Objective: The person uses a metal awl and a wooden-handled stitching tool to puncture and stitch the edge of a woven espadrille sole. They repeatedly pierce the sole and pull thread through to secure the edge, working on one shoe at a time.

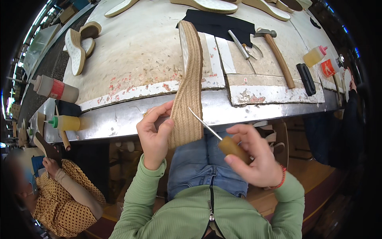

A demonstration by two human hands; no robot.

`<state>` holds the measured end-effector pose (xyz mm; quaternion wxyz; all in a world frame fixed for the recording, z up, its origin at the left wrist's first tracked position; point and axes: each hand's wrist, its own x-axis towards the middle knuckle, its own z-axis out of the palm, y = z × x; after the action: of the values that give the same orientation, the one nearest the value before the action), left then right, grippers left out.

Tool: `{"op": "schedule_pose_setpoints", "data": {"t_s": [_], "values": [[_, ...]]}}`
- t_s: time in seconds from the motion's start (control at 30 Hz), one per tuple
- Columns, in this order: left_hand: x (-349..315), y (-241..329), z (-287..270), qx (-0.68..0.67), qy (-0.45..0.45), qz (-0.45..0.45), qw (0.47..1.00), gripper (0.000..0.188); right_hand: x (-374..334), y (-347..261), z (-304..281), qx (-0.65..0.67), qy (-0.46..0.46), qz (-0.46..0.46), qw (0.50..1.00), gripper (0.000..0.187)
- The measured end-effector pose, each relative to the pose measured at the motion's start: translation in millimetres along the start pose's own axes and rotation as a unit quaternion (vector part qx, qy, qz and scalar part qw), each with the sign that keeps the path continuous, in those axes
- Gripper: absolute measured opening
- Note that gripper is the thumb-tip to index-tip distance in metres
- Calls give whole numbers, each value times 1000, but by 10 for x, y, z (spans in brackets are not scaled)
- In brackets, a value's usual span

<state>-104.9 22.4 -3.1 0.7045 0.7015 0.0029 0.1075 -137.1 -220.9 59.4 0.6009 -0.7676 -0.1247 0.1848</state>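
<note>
One jacket [179,219], one wedge [190,89] in left hand [154,130], one awl [232,149] in right [258,161]

I see a wide workbench [135,44], its pale top stained and scuffed, with a shiny metal strip [115,124] along the near edge. Below it on the right lies a brown surface [312,173] bordered in maroon, perhaps floor; I can't tell. White strip lights [39,19] glow at upper left, small bluish lights [345,29] at upper right.

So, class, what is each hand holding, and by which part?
Left hand: the shoe sole, by its thick heel end. Right hand: the awl, by its handle.
</note>
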Motion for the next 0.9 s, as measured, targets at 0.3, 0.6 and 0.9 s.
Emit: {"op": "schedule_pose_setpoints", "data": {"t_s": [0.3, 0.6, 0.9], "values": [[-37, -99, 94, 29, 9, 76, 997, 44, -101, 99, 381, -18, 3, -78, 997, 59], [-11, -59, 12, 23, -18, 38, 999, 48, -93, -28, 408, -15, -56, -51, 997, 52], [-11, -71, 27, 34, -15, 62, 997, 47, -52, -65, 426, -40, -49, -56, 996, 49]]}}
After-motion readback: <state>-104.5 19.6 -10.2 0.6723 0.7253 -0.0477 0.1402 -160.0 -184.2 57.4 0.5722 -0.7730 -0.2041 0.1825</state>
